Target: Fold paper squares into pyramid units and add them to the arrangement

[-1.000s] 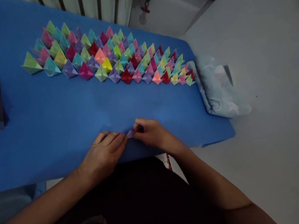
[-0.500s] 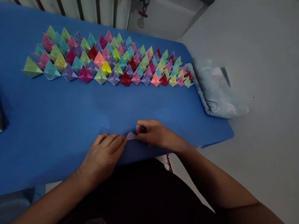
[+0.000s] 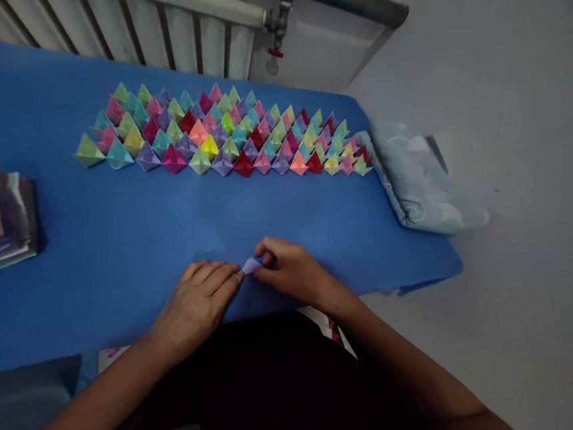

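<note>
A small lilac folded paper (image 3: 251,265) lies near the front edge of the blue table, between my two hands. My left hand (image 3: 201,299) holds its left end, fingers pressed together against the tabletop and partly covering it. At the right end, my right hand (image 3: 291,268) pinches the paper between a curled index finger and thumb. Beyond the hands, several rows of folded paper boats (image 3: 219,137) in many colours stand close together, pointed tops up.
The blue table (image 3: 133,242) runs along a white radiator (image 3: 145,33). A stack of paper sheets (image 3: 15,212) is at the left, a pale green one on top. A folded grey-blue cloth (image 3: 413,177) rests at the right end by the wall.
The view has tilted up and shifted left, showing more of the stack and radiator. My right hand's fingers have closed further over the paper's right side; the left hand stays on it.
</note>
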`<state>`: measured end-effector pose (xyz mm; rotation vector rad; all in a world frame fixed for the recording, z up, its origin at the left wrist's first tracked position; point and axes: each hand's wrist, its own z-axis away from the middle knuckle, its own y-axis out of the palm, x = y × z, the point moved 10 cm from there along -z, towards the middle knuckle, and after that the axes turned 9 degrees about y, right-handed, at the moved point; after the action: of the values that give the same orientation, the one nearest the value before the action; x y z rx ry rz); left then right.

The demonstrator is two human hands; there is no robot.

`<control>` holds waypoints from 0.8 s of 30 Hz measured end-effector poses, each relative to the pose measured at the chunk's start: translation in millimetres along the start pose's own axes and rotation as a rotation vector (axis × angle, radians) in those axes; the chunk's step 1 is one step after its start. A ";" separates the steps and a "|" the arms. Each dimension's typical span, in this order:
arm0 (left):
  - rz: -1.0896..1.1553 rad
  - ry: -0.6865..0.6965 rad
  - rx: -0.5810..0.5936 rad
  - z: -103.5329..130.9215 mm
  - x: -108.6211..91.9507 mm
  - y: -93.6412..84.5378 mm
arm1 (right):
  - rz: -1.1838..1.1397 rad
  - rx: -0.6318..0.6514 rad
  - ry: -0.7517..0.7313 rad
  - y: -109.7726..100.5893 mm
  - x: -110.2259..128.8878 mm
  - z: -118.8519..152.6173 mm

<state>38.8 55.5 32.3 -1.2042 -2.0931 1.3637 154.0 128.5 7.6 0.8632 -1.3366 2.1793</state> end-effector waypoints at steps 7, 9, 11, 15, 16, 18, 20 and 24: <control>0.225 -0.249 -0.119 5.5 28.7 -10.1 | 0.002 -0.061 -0.088 -0.4 2.9 10.4; 0.275 -0.323 -0.160 4.8 36.6 -12.0 | 0.004 -0.072 -0.106 -0.5 1.7 11.4; 0.312 -0.370 -0.169 -0.1 42.3 -12.0 | 0.005 -0.083 -0.135 0.2 1.1 11.5; 0.422 -0.452 -0.075 -17.2 53.4 -1.6 | 0.077 -0.111 -0.205 1.6 2.5 11.0; 0.457 -0.468 -0.046 -22.1 56.0 1.8 | 0.098 -0.129 -0.218 -0.1 3.4 10.5; 0.519 -0.492 -0.011 -32.6 61.5 7.4 | 0.123 -0.177 -0.240 -7.1 6.6 8.9; 0.579 -0.513 -0.005 -43.5 68.8 12.2 | 0.141 -0.217 -0.268 -16.5 12.0 5.4; 0.712 -0.595 -0.006 -63.1 95.6 25.7 | 0.201 -0.247 -0.322 -35.4 24.1 -10.9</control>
<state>39.4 172.8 25.7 -1.8259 -2.0919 2.2562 156.9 154.8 43.0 1.0512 -1.8758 2.0158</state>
